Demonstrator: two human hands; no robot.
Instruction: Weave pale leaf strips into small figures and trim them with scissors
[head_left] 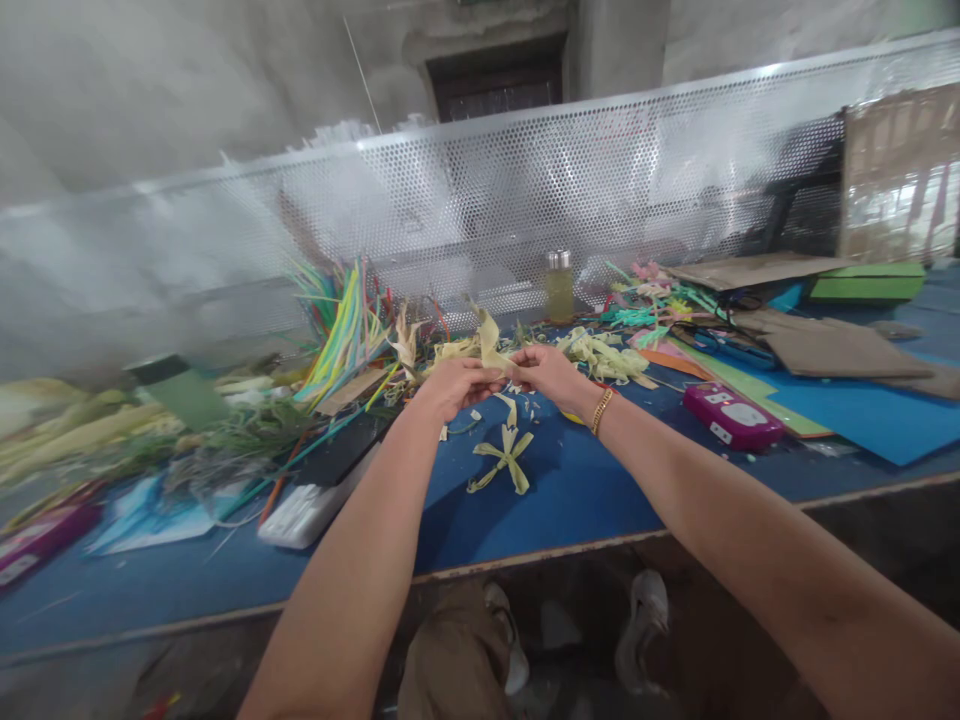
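My left hand (460, 385) and my right hand (546, 372) meet over the blue table, fingertips pinched together. Between them they grip a pale yellow strip of corn husk (491, 342), whose wide end stands up above the fingers. Just below my hands lies a flower-like shape of several pale husk petals (508, 458) on the table, with small scraps around it. Behind my right hand is a loose pile of husk strips (611, 357). A gold bracelet (601, 410) circles my right wrist.
Colourful straw-like stems (341, 335) stand back left. A glass bottle (559, 287) is near the perforated metal panel (547, 190). A magenta device (731, 416), cardboard (847, 345) and blue paper (885, 425) lie right. A white box (315, 510) sits left near the table edge (540, 557).
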